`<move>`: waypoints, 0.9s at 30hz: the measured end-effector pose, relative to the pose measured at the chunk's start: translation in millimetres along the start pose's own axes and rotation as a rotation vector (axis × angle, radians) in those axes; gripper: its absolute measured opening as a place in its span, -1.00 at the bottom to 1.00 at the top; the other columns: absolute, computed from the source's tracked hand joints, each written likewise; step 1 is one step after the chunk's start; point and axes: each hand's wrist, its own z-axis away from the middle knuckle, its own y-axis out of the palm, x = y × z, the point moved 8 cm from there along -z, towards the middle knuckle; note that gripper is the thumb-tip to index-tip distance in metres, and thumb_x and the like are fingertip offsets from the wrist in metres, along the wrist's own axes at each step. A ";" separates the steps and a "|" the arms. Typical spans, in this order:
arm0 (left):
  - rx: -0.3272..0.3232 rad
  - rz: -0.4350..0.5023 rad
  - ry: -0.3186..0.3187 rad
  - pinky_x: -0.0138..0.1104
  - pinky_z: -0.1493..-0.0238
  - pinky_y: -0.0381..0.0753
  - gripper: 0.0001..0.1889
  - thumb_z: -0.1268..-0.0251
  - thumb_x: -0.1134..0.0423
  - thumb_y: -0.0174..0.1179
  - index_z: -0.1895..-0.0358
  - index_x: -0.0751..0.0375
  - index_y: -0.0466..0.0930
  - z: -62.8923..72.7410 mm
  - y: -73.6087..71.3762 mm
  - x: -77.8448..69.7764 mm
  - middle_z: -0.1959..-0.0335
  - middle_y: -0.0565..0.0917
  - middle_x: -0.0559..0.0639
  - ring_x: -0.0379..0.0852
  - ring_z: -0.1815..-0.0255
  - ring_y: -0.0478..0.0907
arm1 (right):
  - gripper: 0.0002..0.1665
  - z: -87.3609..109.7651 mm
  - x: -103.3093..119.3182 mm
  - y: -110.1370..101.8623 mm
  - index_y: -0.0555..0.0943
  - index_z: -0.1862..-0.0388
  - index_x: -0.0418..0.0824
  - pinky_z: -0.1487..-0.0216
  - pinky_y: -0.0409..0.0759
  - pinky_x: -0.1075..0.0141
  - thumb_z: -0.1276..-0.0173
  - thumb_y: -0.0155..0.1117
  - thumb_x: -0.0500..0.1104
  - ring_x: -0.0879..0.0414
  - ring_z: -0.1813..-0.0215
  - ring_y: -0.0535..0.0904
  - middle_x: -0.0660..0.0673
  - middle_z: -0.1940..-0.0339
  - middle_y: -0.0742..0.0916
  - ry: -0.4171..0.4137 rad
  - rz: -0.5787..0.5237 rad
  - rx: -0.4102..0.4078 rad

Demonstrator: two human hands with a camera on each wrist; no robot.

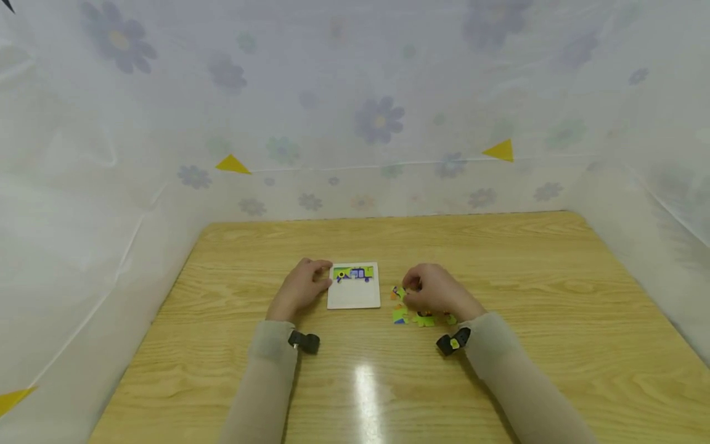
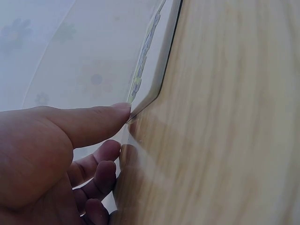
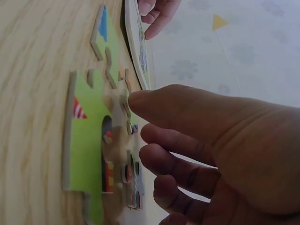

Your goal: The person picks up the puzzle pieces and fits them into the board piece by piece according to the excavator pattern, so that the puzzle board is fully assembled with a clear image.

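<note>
A square white puzzle tray (image 1: pixel 353 296) lies on the table, its top row filled with green pieces showing a purple vehicle (image 1: pixel 360 274). At its left edge is my left hand (image 1: pixel 300 288); in the left wrist view the thumb (image 2: pixel 101 123) rests at the tray's corner, other fingers loosely bent. My right hand (image 1: pixel 438 290) hovers low over loose pieces right of the tray, thumb and fingertips apart. Closest to its fingertips is a green and orange puzzle piece (image 1: pixel 397 293). In the right wrist view the thumb tip overlaps a green piece (image 3: pixel 126 110); nothing shows pinched.
More loose pieces lie nearer me: a green and blue one (image 1: pixel 400 316), a green one (image 1: pixel 425 320) and another (image 1: pixel 450 319) by the right wrist. The wooden table (image 1: pixel 222 382) meets white flowered sheeting (image 1: pixel 338 123) at the back and sides.
</note>
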 end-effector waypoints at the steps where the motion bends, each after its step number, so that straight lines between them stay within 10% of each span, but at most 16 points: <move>1: 0.000 -0.001 0.000 -0.02 -0.10 0.47 -0.55 -0.43 0.14 0.21 -0.35 0.02 0.49 0.0 -0.1 -0.1 -0.07 0.47 0.10 0.04 -0.04 0.48 | -0.74 -0.3 -0.2 0.5 0.69 0.11 -0.16 0.15 0.55 0.14 -0.18 0.39 -0.21 0.07 0.24 0.52 -0.03 0.23 0.65 0.002 0.009 0.000; 27: -0.007 -0.011 -0.009 -0.04 -0.10 0.47 -0.56 -0.44 0.14 0.21 -0.34 0.02 0.49 -0.1 -0.8 -0.6 -0.06 0.48 0.08 0.03 -0.05 0.48 | -0.68 -1.4 1.7 -0.5 0.68 0.07 -0.21 0.11 0.57 0.12 -0.19 0.43 -0.16 0.09 0.19 0.54 -0.04 0.20 0.65 -0.006 0.038 -0.034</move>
